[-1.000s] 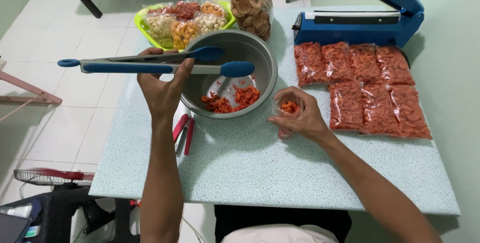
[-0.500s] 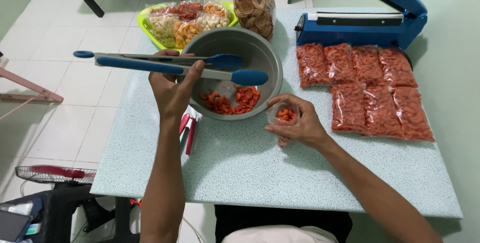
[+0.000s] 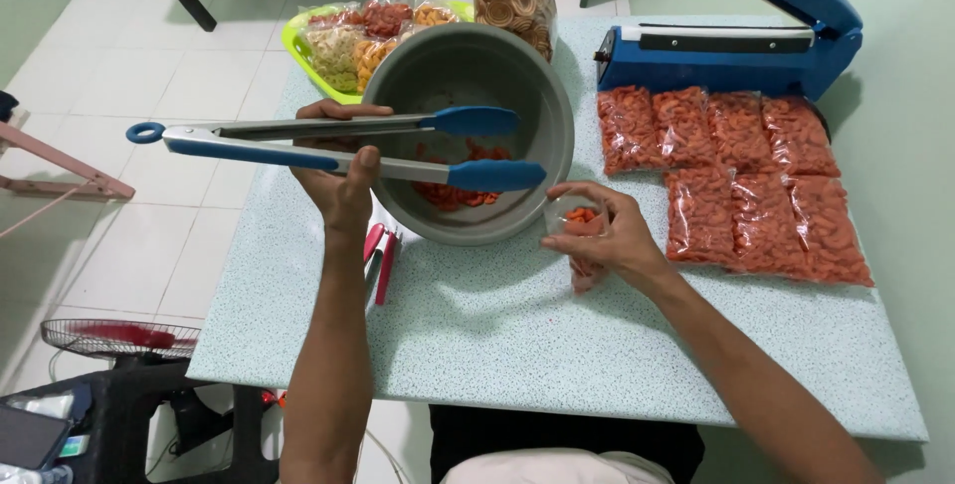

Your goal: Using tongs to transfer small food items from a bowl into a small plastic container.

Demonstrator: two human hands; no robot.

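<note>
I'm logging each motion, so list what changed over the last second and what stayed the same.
The left hand swung the tongs rightward, so their blue tips now hang open over the snacks in the bowl; its grip on them is unchanged. The right hand kept holding the small bag open beside the bowl. The sealed packs, sealer and green tray stayed put.
</note>
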